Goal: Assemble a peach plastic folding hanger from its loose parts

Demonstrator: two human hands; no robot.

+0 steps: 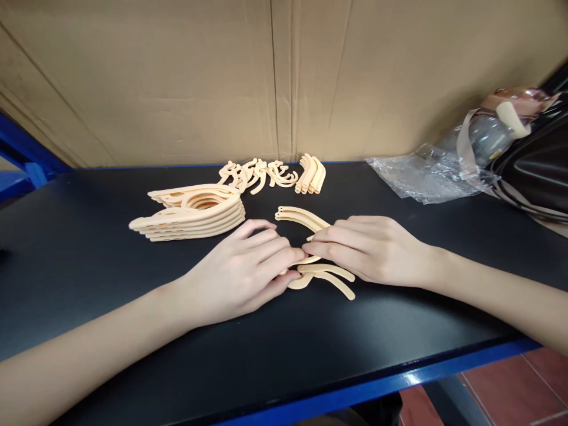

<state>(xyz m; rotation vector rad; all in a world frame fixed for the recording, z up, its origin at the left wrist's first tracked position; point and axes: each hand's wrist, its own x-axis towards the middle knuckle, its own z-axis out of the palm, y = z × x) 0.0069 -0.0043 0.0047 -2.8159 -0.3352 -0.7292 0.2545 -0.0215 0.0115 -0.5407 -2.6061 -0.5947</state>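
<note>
My left hand [248, 269] is closed in a pinch at the hook end of a cream plastic hanger piece [299, 282], with the fingertips covering most of the grip. From that end, two slim curved hanger arms [339, 281] spread to the right on the table. My right hand [373, 248] has its fingers pressed together, meeting the left fingertips over another curved cream piece [313, 259]; its far part is hidden under the right fingers. Just behind the right fingers lie a few more curved hanger arms [298, 215], partly covered.
A neat stack of cream hanger-shaped frames [195, 222] stands left of my hands. Behind are a pile of small hooked pieces [255, 174] and grouped curved arms [310, 174]. Crumpled clear plastic [415, 174] and a dark bag [536, 165] lie right. Cardboard [177, 83] walls the back.
</note>
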